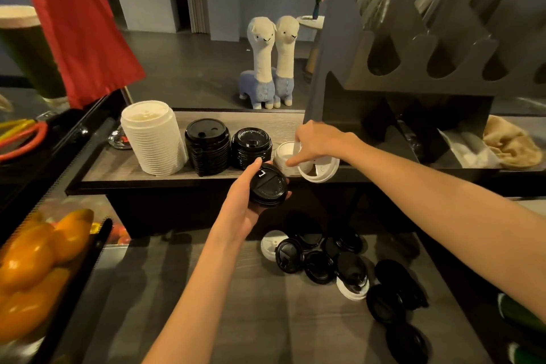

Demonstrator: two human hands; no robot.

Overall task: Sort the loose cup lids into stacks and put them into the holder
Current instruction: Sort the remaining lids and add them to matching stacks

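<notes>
On the raised shelf [112,162] stand a tall stack of white lids [152,139], a stack of black lids [207,146] and a shorter black stack [251,147]. My left hand [246,201] grips a small stack of black lids [267,186] just below the shelf's front edge. My right hand [314,140] pinches a white lid [320,170], tilted over a low white stack [284,156] at the shelf's right end. Several loose black lids [319,266] and a few white ones [270,242] lie on the lower counter.
A dark cup-and-lid holder [413,68] with round slots stands at the right. A case with oranges [38,260] is at the lower left. A red flag [76,23] and a green cup [26,47] are at the upper left. Two plush alpacas [271,62] stand behind the shelf.
</notes>
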